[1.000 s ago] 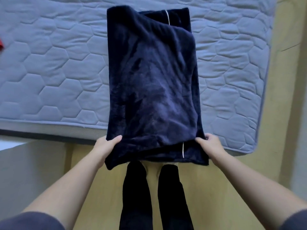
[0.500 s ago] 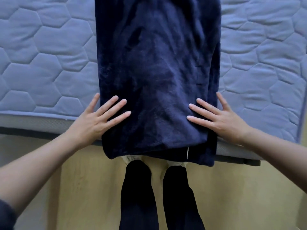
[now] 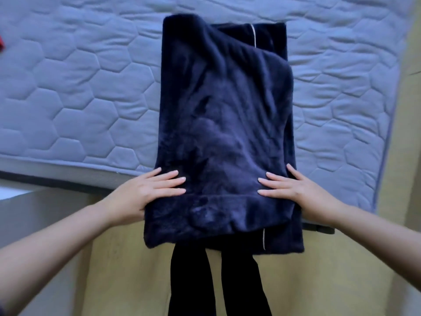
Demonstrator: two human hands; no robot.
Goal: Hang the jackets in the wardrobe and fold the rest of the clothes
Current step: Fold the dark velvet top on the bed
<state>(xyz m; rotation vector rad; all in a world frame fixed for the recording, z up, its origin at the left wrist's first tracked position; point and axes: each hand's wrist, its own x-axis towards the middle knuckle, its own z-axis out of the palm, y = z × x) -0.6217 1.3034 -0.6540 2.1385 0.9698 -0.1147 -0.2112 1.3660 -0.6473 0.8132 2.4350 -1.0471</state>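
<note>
A dark navy fleece garment (image 3: 225, 124) with thin white piping lies folded into a long rectangle on the grey quilted mattress (image 3: 79, 87). Its near end hangs over the mattress edge. My left hand (image 3: 148, 192) lies flat on the garment's near left side, fingers straight. My right hand (image 3: 296, 190) lies flat on its near right side in the same way. Both palms press the fabric down close to the mattress edge.
A scrap of red cloth (image 3: 1, 43) shows at the far left edge of the mattress. My legs in black trousers (image 3: 216, 283) stand on the yellowish floor (image 3: 330, 281) below the garment. The mattress's right edge (image 3: 385, 142) borders more floor.
One second ago both hands gripped the garment's near corners. They let go and now rest flat on top of it, and the view has pulled back since half a second ago.
</note>
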